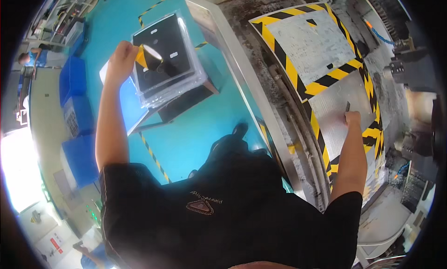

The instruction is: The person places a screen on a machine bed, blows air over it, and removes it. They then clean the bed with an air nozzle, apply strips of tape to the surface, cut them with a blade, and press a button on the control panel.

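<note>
On the left, my left hand (pixel 123 62) is closed on a roll of yellow-and-black striped tape (pixel 141 57), its pale round side showing. The roll is above a black flat panel (pixel 163 34) on a plastic-wrapped stack. My right hand (pixel 352 118) reaches out over a silvery metal plate (pixel 333 108) on the right. Its fingers are closed round a small dark bar-shaped tool (pixel 348 106), whose exact kind I cannot make out. Striped tape (pixel 333 78) borders the plate and the scuffed pale sheet (pixel 314 45) beyond it.
A metal rail (pixel 235 64) runs between the stack and the taped machine bed. Dark machine parts (pixel 414 73) stand at the far right. Blue bins (pixel 79 159) line the left side. Another person (pixel 37 58) is at the far left, and a blue sleeve (pixel 95 258) shows at lower left.
</note>
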The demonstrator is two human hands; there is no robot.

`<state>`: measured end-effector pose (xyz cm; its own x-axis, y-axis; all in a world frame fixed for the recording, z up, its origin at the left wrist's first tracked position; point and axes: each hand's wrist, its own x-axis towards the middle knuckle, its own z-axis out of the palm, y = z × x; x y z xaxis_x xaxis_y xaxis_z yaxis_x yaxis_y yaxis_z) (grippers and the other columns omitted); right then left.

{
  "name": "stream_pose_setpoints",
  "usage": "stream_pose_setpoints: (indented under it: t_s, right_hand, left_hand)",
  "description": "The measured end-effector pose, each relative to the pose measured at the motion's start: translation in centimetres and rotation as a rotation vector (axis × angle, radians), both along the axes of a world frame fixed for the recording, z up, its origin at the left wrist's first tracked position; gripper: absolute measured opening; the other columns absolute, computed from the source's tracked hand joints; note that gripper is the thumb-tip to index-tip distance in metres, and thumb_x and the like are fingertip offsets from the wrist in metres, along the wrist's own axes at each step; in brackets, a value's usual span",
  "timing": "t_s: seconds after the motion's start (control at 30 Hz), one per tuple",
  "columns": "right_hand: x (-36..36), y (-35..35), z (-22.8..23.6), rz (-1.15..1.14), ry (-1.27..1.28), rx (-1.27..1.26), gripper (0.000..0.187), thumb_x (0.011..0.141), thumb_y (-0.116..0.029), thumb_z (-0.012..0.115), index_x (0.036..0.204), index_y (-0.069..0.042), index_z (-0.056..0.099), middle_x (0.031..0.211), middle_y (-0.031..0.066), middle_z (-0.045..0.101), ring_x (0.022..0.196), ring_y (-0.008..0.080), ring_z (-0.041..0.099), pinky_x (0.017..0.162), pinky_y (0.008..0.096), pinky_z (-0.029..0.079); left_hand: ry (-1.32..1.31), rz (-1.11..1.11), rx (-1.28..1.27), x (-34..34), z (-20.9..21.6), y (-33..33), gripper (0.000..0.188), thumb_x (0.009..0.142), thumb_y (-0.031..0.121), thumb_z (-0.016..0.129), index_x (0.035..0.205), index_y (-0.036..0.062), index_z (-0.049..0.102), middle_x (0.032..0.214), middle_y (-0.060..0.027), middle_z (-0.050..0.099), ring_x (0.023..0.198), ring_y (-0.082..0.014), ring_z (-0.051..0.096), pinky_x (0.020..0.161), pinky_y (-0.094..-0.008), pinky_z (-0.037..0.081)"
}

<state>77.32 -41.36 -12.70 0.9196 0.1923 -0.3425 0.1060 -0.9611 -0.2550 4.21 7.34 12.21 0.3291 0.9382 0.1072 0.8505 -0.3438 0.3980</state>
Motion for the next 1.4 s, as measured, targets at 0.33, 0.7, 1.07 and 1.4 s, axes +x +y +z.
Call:
stream_pose_setpoints:
  t_s: [0.33, 0.7, 1.07, 1.4]
  right_hand:
    - [-30.0, 16.2, 22.1, 0.4, 0.475, 1.121, 0.021, 0.093, -0.012, 0.067, 0.111, -0.003, 0.06, 0.086, 0.0039, 0.062, 0.066, 0.0106, 0.058, 0.06, 0.0263, 0.05]
    - [-50.0, 37.9, 14.7, 0.861, 0.721, 0.467, 0.018, 0.089, -0.007, 0.067, 0.104, 0.002, 0.062, 0.076, 0.0106, 0.067, 0.06, 0.0188, 0.066, 0.057, 0.0333, 0.054]
    - [-48.8, 24.2, 20.8, 1.102, 0.875, 0.717, 0.052, 0.096, -0.023, 0.067, 0.141, -0.002, 0.053, 0.133, 0.0176, 0.063, 0.118, 0.0266, 0.064, 0.102, 0.0371, 0.05]
    - [-47.2, -27.0, 19.9, -0.708, 1.026, 0.338, 0.043, 0.104, -0.035, 0.052, 0.13, -0.002, 0.061, 0.128, 0.0121, 0.066, 0.11, 0.0237, 0.066, 0.106, 0.0409, 0.045]
  left_hand:
    - [-0.454, 0.095, -0.063, -9.5, -15.5, -0.6, 0.017, 0.097, 0.017, 0.067, 0.1, 0.0033, 0.057, 0.114, -0.0096, 0.071, 0.093, -0.0116, 0.062, 0.083, -0.0261, 0.049]
    - [-0.359, 0.497, -0.028, -5.3, -14.8, -2.7, 0.049, 0.086, 0.045, 0.075, 0.117, 0.0073, 0.067, 0.111, -0.0133, 0.073, 0.103, -0.0318, 0.069, 0.09, -0.0402, 0.052]
    - [0.069, 0.535, -0.078, -5.9, -14.3, -1.2, 0.072, 0.084, 0.074, 0.058, 0.128, 0.0171, 0.068, 0.114, -0.0133, 0.072, 0.108, -0.0307, 0.067, 0.092, -0.0429, 0.051]
    - [0.375, 0.046, 0.251, -10.9, -12.6, 8.2, 0.096, 0.087, 0.069, 0.062, 0.155, 0.007, 0.036, 0.138, -0.0267, 0.057, 0.124, -0.0451, 0.057, 0.101, -0.0512, 0.047]
